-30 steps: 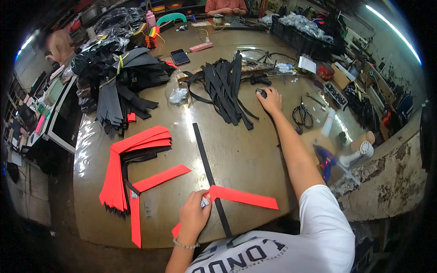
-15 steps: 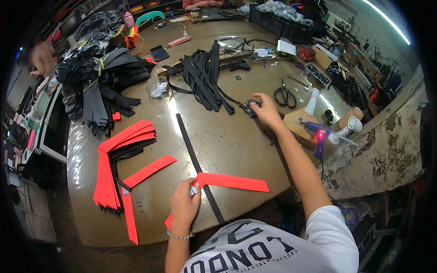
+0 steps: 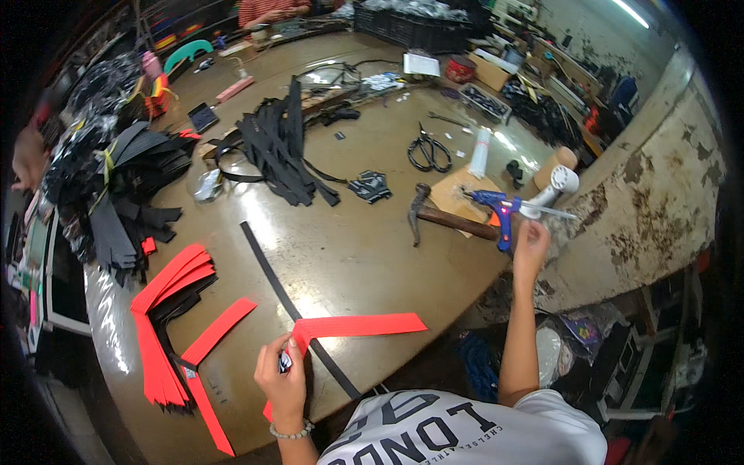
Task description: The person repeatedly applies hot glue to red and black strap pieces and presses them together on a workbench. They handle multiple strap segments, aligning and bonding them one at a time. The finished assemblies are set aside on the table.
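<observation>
My left hand (image 3: pixel 280 377) is closed on a folded red strap (image 3: pixel 364 325), pinching it near its bend. A small black-and-white label (image 3: pixel 286 360) shows by the fingers. The strap lies across a long black strip (image 3: pixel 267 267) on the table, and its lower part is partly hidden by the hand. My right hand (image 3: pixel 532 242) is beside the handle of a blue glue gun (image 3: pixel 504 213), fingers loosely bent, with nothing visible in them. Whether it touches the gun is not clear. Left of the gun lies a hammer (image 3: pixel 453 219); a small pile of black labels (image 3: pixel 370 187) sits farther left.
At left lie stacked red straps (image 3: pixel 160 341) and another bent red strap (image 3: pixel 209 411). Black straps (image 3: pixel 283 147) are heaped farther back. Scissors (image 3: pixel 428 149), white sticks (image 3: pixel 480 153) and a stained slab (image 3: pixel 635 209) are at right. Another person in a striped top sits across the table.
My right hand has moved from the black labels toward me and right, to the glue gun. My left hand still holds the red strap. The whole view has shifted, uncovering the hammer.
</observation>
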`<act>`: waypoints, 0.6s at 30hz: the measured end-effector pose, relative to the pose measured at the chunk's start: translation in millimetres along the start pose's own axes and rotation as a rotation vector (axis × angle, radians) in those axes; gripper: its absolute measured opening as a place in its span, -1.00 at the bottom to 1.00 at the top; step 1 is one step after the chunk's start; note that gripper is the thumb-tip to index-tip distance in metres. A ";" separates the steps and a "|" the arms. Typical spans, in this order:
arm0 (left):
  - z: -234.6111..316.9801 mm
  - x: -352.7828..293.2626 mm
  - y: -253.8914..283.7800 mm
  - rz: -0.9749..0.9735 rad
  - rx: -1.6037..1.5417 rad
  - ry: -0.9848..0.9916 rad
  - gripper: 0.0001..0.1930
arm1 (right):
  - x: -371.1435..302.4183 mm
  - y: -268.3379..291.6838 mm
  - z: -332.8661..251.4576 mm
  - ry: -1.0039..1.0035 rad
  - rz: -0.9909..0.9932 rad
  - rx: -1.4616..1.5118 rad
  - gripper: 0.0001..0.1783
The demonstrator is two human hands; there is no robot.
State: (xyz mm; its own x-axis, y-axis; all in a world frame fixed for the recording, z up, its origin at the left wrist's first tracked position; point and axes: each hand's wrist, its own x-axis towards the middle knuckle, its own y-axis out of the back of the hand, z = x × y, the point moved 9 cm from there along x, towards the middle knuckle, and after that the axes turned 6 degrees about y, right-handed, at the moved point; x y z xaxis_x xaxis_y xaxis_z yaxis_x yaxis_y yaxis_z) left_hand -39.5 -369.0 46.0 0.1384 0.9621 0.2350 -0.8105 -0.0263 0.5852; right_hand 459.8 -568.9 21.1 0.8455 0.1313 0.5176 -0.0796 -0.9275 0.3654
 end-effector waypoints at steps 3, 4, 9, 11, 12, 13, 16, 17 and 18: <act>5.8 -0.7 -8.3 -0.056 -0.027 -0.047 -0.91 | 10.1 -22.6 27.7 -0.124 -0.222 0.198 -0.40; 6.7 -1.4 -10.5 -0.076 -0.020 -0.055 -0.91 | 9.9 -37.4 24.3 -0.108 -0.333 0.228 -0.43; 6.6 -2.6 -11.2 -0.072 -0.018 -0.081 -0.92 | -14.0 -49.9 -29.0 0.102 -0.293 0.043 -0.59; 4.8 -1.7 -10.3 -0.048 -0.033 -0.078 -0.92 | -36.0 -43.7 -36.9 0.028 -0.275 -0.061 -0.59; 3.5 -0.7 -9.8 -0.040 -0.025 -0.071 -0.92 | -47.6 -45.7 -36.4 -0.061 -0.313 0.100 -0.57; 2.8 -0.2 -8.9 -0.033 -0.010 -0.064 -0.92 | -49.0 -37.7 -46.7 0.041 -0.272 0.056 -0.56; 1.4 0.0 -11.9 -0.063 -0.031 -0.028 -0.92 | -39.9 -20.8 -47.3 0.160 -0.136 -0.035 -0.54; 4.3 -0.8 -14.2 -0.085 -0.023 -0.052 -0.92 | -31.1 -20.1 -44.3 0.204 -0.119 0.030 -0.53; 7.2 -1.6 -16.8 -0.102 -0.023 -0.076 -0.91 | -21.2 -21.4 -38.8 0.230 -0.101 0.009 -0.52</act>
State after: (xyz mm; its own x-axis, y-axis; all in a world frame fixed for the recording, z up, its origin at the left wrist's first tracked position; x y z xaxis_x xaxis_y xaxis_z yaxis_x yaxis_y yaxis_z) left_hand -22.0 -372.0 41.4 0.2635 0.9359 0.2338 -0.8023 0.0780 0.5918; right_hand 423.1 -538.3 32.3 0.7064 0.2986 0.6417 0.0047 -0.9086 0.4176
